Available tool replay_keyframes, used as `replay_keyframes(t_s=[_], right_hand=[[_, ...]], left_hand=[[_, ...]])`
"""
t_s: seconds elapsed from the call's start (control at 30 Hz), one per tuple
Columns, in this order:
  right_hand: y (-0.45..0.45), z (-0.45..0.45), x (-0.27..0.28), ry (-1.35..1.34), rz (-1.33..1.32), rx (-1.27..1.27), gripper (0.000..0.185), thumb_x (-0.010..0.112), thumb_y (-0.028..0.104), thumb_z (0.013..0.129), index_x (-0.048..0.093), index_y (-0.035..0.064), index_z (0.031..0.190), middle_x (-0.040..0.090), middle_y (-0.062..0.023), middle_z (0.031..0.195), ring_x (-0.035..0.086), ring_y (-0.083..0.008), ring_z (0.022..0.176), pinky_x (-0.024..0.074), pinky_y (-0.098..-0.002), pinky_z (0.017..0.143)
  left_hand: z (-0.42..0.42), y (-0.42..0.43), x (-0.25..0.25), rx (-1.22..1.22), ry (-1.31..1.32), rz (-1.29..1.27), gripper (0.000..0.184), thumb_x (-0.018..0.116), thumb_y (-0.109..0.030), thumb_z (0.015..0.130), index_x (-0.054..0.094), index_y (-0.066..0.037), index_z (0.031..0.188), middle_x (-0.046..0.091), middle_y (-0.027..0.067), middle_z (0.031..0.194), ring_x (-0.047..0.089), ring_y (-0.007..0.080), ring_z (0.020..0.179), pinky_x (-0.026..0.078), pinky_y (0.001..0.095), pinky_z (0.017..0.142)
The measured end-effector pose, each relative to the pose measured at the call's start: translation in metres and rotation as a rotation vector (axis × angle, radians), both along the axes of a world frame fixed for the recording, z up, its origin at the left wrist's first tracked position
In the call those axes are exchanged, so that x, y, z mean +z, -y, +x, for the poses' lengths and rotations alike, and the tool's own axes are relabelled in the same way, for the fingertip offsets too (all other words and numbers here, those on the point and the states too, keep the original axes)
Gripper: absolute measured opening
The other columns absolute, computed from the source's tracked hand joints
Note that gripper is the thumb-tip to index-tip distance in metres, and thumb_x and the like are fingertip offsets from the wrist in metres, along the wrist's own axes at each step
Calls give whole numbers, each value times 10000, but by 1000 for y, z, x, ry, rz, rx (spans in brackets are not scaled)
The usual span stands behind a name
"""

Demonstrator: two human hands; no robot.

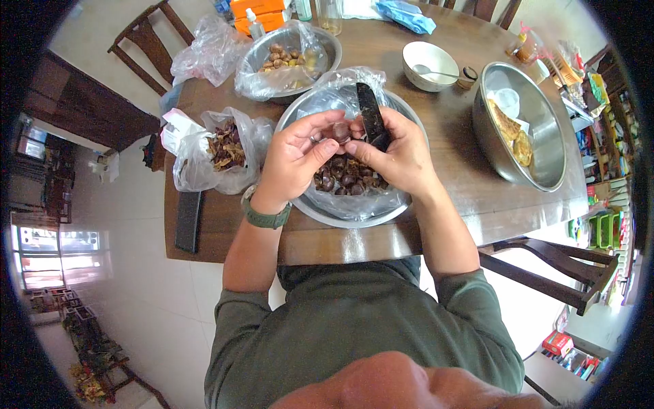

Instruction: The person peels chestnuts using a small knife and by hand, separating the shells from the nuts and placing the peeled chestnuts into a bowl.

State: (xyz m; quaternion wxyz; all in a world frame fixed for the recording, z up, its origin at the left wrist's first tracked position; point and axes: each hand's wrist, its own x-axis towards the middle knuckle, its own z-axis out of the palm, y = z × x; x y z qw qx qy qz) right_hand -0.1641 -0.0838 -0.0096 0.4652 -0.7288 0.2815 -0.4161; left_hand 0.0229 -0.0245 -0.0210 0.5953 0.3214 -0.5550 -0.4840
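Observation:
Between the fingertips of my left hand (300, 155) is a brown chestnut (340, 131). My right hand (403, 153) grips a knife (368, 108) with a dark, broad blade pointing up and away from me. The right thumb and fingertips meet close beside the chestnut. Both hands are above a metal basin (359, 221) lined with a clear plastic bag, where dark unpeeled chestnuts (349, 176) lie. Behind it, a second bag-lined metal bowl (336, 51) holds lighter, peeled-looking chestnuts (283, 57). Brown shells (227, 146) fill a plastic bag left of my left hand.
A phone-like dark slab (189, 221) lies at the table's left edge. To the right stand a white bowl (417, 56) with a spoon and a large tilted metal bowl (550, 150) containing flat yellow-brown food. Wooden chairs (545, 269) surround the table (449, 225).

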Motion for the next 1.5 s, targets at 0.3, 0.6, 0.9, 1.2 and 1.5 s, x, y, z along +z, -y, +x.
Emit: replay_keyframes(t_s=[0.3, 0.6, 0.9, 1.2, 1.5], right_hand=[[2, -3, -4, 112, 194, 66, 234, 728, 115, 838, 638, 13, 1028, 665, -33, 916, 596, -110, 855, 493, -287, 789], [2, 1, -6, -27, 86, 31, 296, 762, 207, 828, 640, 30, 1032, 680, -57, 869, 597, -114, 805, 491, -293, 748], [1, -4, 7, 59, 348, 170, 247, 708, 119, 859, 655, -9, 1064, 693, -47, 926, 614, -101, 856, 501, -282, 798], [9, -7, 5, 102, 373, 26, 221, 700, 122, 845, 644, 6, 1025, 687, -40, 902, 613, -97, 787, 493, -250, 735], [24, -11, 2, 533, 628, 0, 166, 438, 57, 922, 495, -7, 1064, 632, -145, 920, 503, -141, 603, 432, -284, 548]], left_hand=[[5, 1, 2, -52, -73, 39, 472, 557, 9, 939, 407, 6, 1386, 574, 161, 1260, 571, 177, 1125, 494, 319, 958], [-12, 2, -8, 361, 391, -236, 587, 672, 88, 780, 508, -9, 1335, 640, 144, 1142, 653, 194, 989, 557, 330, 851], [-12, 1, -4, 403, 384, -320, 551, 706, 71, 772, 550, -17, 1294, 649, 141, 1143, 660, 183, 925, 550, 297, 833], [-3, -3, 8, 362, 563, -217, 405, 679, 42, 813, 598, 14, 1208, 656, 131, 1108, 645, 180, 972, 530, 306, 829], [12, -11, 6, -103, 1204, -68, 273, 666, -91, 799, 664, -10, 1060, 664, 184, 965, 654, 322, 795, 523, 398, 746]])
